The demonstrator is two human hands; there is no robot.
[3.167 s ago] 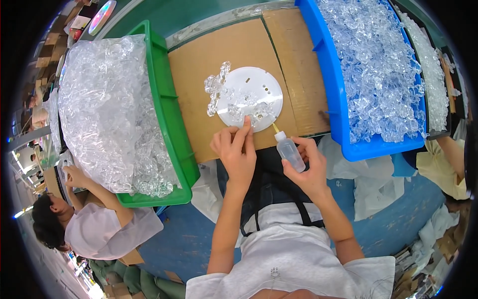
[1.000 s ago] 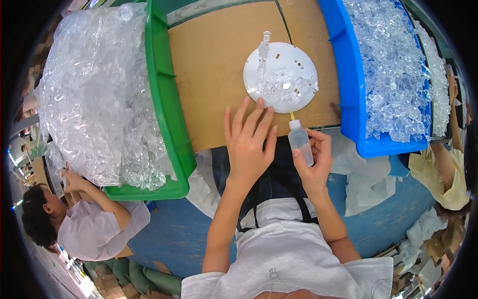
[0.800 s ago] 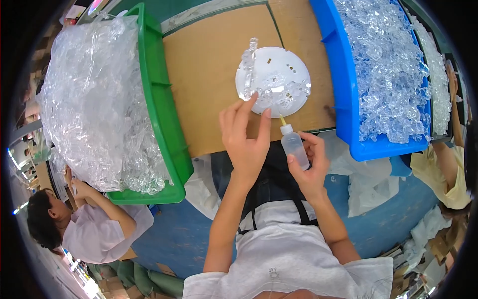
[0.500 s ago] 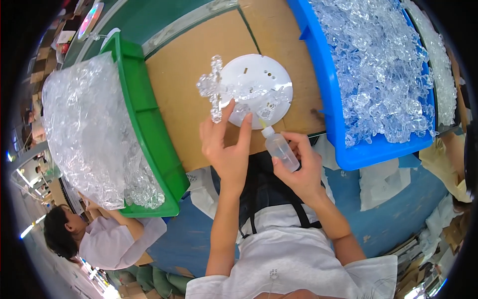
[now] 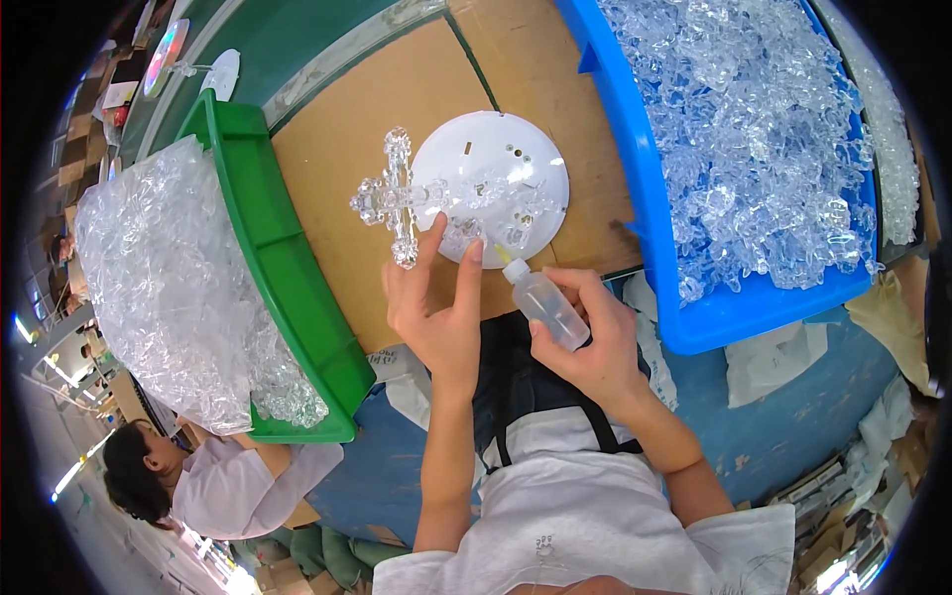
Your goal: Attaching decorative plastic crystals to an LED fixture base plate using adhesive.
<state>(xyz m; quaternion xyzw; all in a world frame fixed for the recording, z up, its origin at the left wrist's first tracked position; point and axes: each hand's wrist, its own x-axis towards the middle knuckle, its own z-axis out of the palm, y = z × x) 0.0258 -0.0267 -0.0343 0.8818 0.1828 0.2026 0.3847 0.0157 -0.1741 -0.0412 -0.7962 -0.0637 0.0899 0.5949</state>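
Clear plastic pieces lie over a round white disc, and a clear beaded cross-shaped piece juts past its left edge. My left hand is at the disc's near edge, its thumb and index finger apart on either side of a clear piece; whether the fingertips touch it I cannot make out. In my right hand is a translucent squeeze bottle, tilted with its thin yellowish tip toward the clear pieces on the disc.
On the left, a green bin holds a plastic bag and loose clear pieces. A blue bin full of clear plastic parts stands at right. Brown cardboard covers the worktable. Another person sits at lower left.
The whole view has shifted slightly, so the disc and cross appear a little further left and lower. Both hands keep nearly the same pose beside the disc, the bottle still held.
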